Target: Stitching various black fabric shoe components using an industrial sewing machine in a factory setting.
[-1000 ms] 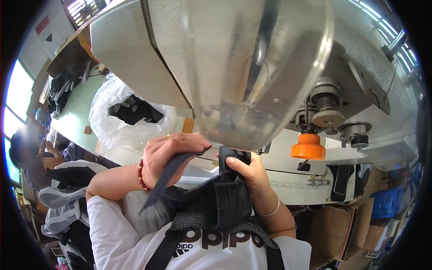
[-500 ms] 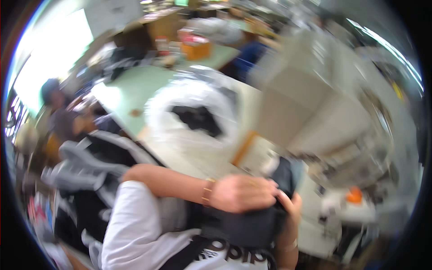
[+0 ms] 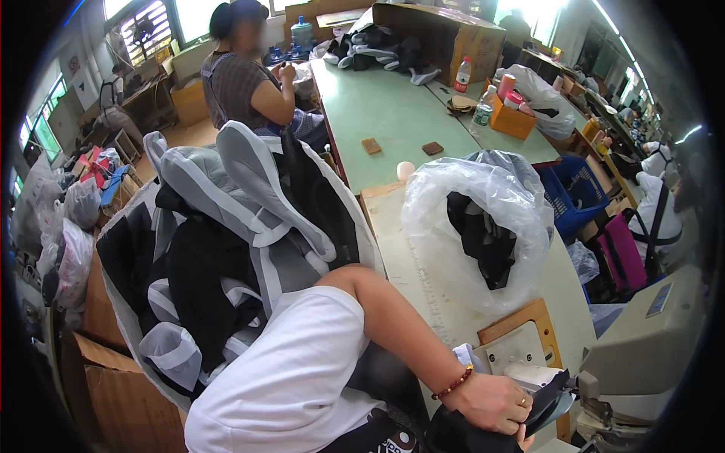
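My left hand (image 3: pixel 492 400), with a beaded bracelet and a ring, reaches across to the lower right and lies closed over a black fabric piece (image 3: pixel 462 432). Part of that piece, with a bluish-grey side, runs toward the sewing machine (image 3: pixel 642 332). Of my right hand (image 3: pixel 523 438), only some fingers show below the left one, pressed against the same piece; the rest is hidden. The machine's needle area cannot be made out behind the fabric and my hand.
At my left stands a large open sack (image 3: pixel 355 219) full of black and grey-trimmed pieces. A clear plastic bag (image 3: pixel 423 211) of black pieces sits on the machine table (image 3: pixel 400 249). Beyond lies a green table (image 3: pixel 362 113) with bottles and an orange box (image 3: pixel 511 117). A person (image 3: pixel 253 83) stands beside it.
The view has swung to the left, so the sack now fills the left middle and the machine lies at the right edge. Both hands stay on the black fabric piece.
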A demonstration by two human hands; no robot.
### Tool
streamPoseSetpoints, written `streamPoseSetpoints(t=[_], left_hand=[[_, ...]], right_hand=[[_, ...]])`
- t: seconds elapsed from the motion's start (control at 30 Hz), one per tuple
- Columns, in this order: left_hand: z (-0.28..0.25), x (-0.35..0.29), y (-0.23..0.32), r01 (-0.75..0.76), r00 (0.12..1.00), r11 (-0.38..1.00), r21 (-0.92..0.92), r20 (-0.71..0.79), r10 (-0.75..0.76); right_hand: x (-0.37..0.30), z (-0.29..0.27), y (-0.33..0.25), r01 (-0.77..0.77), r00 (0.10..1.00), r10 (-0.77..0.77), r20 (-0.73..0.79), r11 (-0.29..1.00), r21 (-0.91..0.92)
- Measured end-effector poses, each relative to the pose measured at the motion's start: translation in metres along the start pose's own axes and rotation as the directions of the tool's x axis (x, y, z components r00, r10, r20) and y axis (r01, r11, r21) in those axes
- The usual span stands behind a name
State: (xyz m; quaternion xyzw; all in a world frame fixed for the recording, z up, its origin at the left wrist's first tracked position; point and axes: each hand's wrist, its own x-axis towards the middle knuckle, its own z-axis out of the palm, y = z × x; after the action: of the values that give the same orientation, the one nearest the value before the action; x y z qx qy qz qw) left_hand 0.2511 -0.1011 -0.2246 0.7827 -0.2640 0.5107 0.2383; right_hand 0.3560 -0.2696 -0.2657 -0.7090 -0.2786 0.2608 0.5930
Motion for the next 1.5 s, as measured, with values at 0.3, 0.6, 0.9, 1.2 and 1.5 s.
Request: streamPoseSetpoints(t=[0.3,0.6,0.9,1.2,1.5], left_hand=[[0.005,-0.017,-0.006,0.152,0.987,0.986,-0.07,0.054,-0.148],[-0.007,-0.003,0.002,0.049,0.991,0.999,0.017,0.121,-0.05],[-0.062,0.015,-0.003,0.169,0.964,0.973,-0.156,0.23,-0.131],[-0.047,0.034,-0.006,0.008,0.968,0.999,-0.044,0.25,0.003],[-0.047,0.03,-0.001,-0.078,0.918,0.993,0.086,0.395,0.038]], right_hand=[[-0.02,0.0,-0.014,0.219,0.973,-0.229,0.03,0.874,-0.434],[-0.047,-0.01,-0.04,0.372,0.918,-0.375,0.132,0.694,-0.617],[-0.016,0.024,-0.067,-0.138,0.982,0.184,-0.036,0.84,0.524],[-0.016,0.002,-0.053,-0.237,0.971,0.193,0.14,0.714,0.659],[-0.017,0.006,-0.046,-0.191,0.981,0.163,0.102,0.76,0.622]])
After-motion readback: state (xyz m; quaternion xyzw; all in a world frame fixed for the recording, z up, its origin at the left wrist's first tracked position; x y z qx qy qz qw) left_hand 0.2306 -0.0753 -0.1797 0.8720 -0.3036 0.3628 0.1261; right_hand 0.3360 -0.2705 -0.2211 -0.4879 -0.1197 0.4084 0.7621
